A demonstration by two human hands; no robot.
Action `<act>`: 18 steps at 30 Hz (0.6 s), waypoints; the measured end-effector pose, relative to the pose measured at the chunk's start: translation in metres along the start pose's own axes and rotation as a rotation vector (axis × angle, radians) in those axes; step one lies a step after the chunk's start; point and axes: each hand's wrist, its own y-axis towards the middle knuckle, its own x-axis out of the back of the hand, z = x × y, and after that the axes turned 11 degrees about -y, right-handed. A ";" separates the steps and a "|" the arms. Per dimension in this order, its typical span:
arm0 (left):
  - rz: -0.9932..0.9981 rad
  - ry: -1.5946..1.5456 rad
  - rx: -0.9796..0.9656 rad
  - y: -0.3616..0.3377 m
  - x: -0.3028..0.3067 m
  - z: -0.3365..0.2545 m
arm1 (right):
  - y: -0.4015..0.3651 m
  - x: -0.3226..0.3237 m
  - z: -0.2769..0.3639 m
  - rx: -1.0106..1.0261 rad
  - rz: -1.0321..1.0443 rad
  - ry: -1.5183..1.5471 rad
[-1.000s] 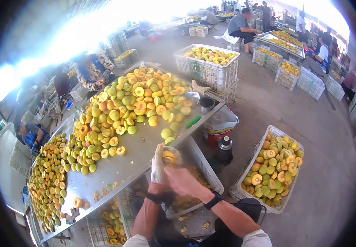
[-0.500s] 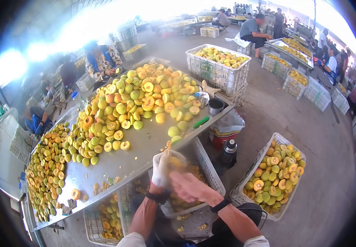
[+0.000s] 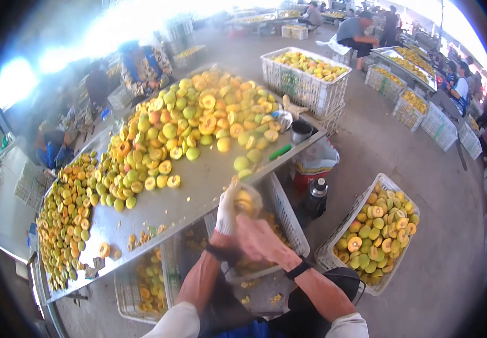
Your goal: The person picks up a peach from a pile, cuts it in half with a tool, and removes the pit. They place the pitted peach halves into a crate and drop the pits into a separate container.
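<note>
My left hand [image 3: 227,211], in a white glove, grips a blurred yellow peach half [image 3: 247,198] above a crate at the table edge. Bare and smeared by motion, my right hand [image 3: 259,241] is close against the fruit from below right; whether it holds a tool cannot be made out. Under both hands stands a white plastic crate [image 3: 290,214] with orange pieces inside. On the metal table [image 3: 142,217] lies a big heap of green-yellow peaches [image 3: 170,130], many cut in half with pits showing.
To the right, a crate of peach halves [image 3: 376,234] stands on the floor. A thermos [image 3: 315,197], a metal cup [image 3: 301,131] and a green-handled tool [image 3: 279,152] are near the table corner. A grey glove [image 3: 94,267] lies at the front edge. A person [image 3: 142,70] sits across the table.
The view has shifted slightly, so the table and crates appear a little further right. My hands stay together at the peach half, with the right hand still moving.
</note>
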 end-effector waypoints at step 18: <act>-0.332 0.517 -0.349 -0.042 -0.016 -0.098 | -0.020 0.027 -0.017 0.201 -0.452 -1.502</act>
